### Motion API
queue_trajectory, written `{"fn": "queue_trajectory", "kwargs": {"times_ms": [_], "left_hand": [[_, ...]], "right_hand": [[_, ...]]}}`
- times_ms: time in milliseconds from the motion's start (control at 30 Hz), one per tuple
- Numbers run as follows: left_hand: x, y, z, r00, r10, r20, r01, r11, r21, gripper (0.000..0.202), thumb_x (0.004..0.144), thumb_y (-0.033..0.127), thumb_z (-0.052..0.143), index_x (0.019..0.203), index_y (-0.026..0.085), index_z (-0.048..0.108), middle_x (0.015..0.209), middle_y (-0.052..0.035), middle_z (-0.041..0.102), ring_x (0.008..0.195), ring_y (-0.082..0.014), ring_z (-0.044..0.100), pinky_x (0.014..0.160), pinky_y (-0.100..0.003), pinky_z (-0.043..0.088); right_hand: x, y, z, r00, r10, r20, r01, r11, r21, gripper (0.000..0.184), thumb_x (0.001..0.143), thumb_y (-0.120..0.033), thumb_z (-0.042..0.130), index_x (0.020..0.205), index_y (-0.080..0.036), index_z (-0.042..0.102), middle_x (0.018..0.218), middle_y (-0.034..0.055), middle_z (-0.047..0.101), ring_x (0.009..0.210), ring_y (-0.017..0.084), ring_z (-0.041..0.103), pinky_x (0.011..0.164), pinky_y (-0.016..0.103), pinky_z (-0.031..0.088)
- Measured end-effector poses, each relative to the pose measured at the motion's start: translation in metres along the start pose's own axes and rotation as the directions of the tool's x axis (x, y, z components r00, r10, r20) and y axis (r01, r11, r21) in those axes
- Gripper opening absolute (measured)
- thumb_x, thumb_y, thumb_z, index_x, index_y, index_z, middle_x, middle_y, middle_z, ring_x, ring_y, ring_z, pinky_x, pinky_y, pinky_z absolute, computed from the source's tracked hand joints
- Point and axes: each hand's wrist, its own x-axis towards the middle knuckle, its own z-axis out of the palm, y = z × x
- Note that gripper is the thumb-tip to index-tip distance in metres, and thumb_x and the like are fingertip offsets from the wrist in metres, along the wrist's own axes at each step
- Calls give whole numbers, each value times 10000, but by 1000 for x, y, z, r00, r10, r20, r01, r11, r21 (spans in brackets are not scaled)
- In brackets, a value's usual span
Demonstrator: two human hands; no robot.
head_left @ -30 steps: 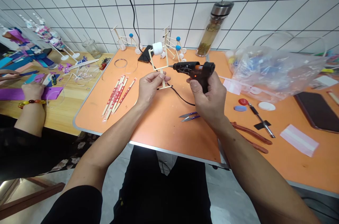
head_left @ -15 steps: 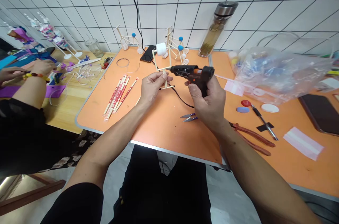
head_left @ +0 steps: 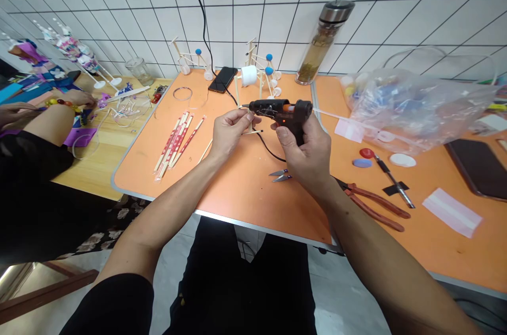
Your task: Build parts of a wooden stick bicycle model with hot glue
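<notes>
My left hand (head_left: 229,135) pinches a small frame of thin wooden sticks (head_left: 249,113), which stands upright with a white spool (head_left: 249,75) at its top. My right hand (head_left: 307,150) grips a black hot glue gun (head_left: 279,110) by its handle, with an orange mark and a small lit indicator on its body. The gun lies on its side, its metal nozzle (head_left: 244,106) pointing left and close to the sticks by my left fingers. A black cord (head_left: 271,151) runs from the gun across the orange table (head_left: 237,203).
Wrapped red-and-white chopsticks (head_left: 178,147) lie left of my hands. Small snips (head_left: 280,175) and red-handled pliers (head_left: 372,205) lie right. Finished stick figures (head_left: 194,58), a phone (head_left: 222,79), a glass bottle (head_left: 321,42) and a plastic bag (head_left: 420,108) stand behind. A co-worker's hands (head_left: 75,98) work at the left wooden table.
The glue gun has moved left, bringing its nozzle closer to the stick frame. The frame has shifted in my left hand, and the co-worker's hands have moved.
</notes>
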Motion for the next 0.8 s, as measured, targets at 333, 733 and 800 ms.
{"fn": "queue_trajectory", "kwargs": {"times_ms": [333, 733, 800], "left_hand": [[-1, 0, 0, 997, 64, 40, -67, 996, 52, 444, 832, 655, 955, 843, 223, 851, 908, -71, 882, 898, -219, 835, 929, -366, 641], [-1, 0, -1, 998, 48, 32, -50, 998, 46, 427, 834, 620, 969, 848, 212, 844, 914, -83, 880, 925, -231, 844, 944, -372, 638], [-1, -1, -1, 997, 64, 38, -66, 997, 43, 446, 825, 643, 966, 847, 214, 844, 904, -78, 879, 919, -231, 844, 939, -373, 641]], "right_hand": [[0, -2, -1, 1000, 8, 5, -8, 1000, -20, 451, 1115, -576, 645, 1449, -276, 695, 1057, 72, 802, 972, 303, 802, 912, 504, 654], [0, -2, -1, 1000, 5, -1, -5, 999, -36, 460, 1117, -601, 634, 1443, -283, 698, 1042, 69, 805, 952, 305, 799, 888, 508, 648], [1, -4, -2, 1000, 9, 3, -9, 999, -38, 458, 1117, -598, 635, 1440, -279, 698, 1042, 69, 804, 948, 306, 798, 886, 507, 648]]}}
